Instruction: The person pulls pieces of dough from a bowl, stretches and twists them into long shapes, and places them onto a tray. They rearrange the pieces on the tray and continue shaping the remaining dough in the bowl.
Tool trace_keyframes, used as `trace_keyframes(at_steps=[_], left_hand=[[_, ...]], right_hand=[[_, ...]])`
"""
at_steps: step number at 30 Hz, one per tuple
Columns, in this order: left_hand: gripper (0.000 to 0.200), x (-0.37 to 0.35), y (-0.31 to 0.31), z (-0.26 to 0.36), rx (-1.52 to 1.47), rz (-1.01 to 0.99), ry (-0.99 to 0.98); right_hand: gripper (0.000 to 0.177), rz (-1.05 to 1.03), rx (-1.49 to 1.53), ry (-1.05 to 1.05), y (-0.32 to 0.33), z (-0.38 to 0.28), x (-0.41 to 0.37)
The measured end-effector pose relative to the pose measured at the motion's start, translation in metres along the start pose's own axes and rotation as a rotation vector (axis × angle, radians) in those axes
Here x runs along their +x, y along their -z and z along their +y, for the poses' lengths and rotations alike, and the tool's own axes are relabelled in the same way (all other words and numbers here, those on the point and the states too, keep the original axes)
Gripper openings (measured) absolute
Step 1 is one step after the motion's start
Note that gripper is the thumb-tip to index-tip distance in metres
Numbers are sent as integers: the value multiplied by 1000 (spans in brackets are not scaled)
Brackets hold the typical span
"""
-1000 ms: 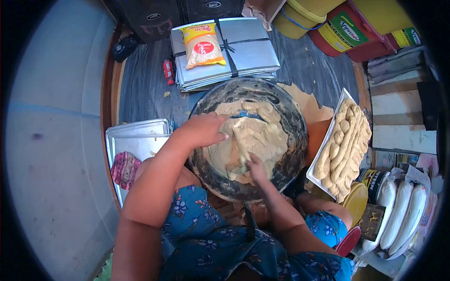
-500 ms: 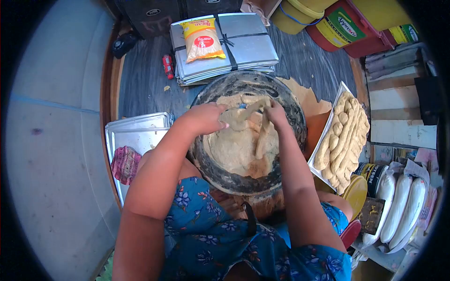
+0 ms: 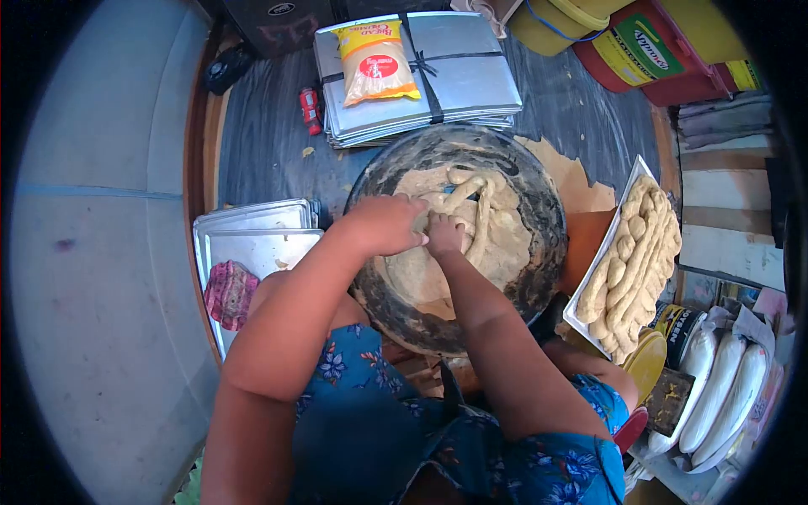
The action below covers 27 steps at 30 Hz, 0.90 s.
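Beige, soft-looking dough rope [image 3: 484,210] lies looped inside a wide, round, black basin [image 3: 545,286], on a bed of pale, sandy crumbs [image 3: 509,252]. From my remote seat I see 2 bare hands over the near side of the loop. The left hand [image 3: 387,225] arches palm down at the rope's left end; the right hand [image 3: 446,234] is just beside it, fingers bent toward the dough. The fingers hide the contact, so I cannot tell whether either grip is closed on the rope. My judgement on handling: press lightly and evenly, and leave the loop slack so the dough does not stretch thin or tear.

To the right, a shallow, rectangular metal tray [image 3: 573,315] holds long, beige dough strips [image 3: 640,252]. Beyond the basin, a strapped stack of flat silver trays [image 3: 467,50] bears a yellow-and-clear plastic bag of bread crumbs [image 3: 379,63]. At left, a crumpled pink cloth [image 3: 229,295] rests on more silver trays [image 3: 252,244]. The basin's raised rim and 2 forearms crowd the near side.
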<state>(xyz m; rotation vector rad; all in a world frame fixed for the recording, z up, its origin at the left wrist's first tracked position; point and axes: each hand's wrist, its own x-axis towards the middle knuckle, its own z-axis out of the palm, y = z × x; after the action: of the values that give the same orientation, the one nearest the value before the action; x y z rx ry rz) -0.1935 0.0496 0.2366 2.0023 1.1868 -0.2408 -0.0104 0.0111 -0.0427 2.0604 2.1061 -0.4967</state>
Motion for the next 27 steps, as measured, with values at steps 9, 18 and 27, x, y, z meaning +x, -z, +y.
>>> trace_keyframes(at_steps=[9, 18, 27], left_hand=[[63, 2, -1, -2, -19, 8, -16], [64, -3, -4, 1, -34, 5, -31], [63, -9, 0, 5, -47, 58, -49]], right_hand=[[28, -206, 838, -175, 52, 88, -17], [10, -338, 1060, 42, 124, 63, -99], [49, -177, 355, 53, 77, 19, -27]])
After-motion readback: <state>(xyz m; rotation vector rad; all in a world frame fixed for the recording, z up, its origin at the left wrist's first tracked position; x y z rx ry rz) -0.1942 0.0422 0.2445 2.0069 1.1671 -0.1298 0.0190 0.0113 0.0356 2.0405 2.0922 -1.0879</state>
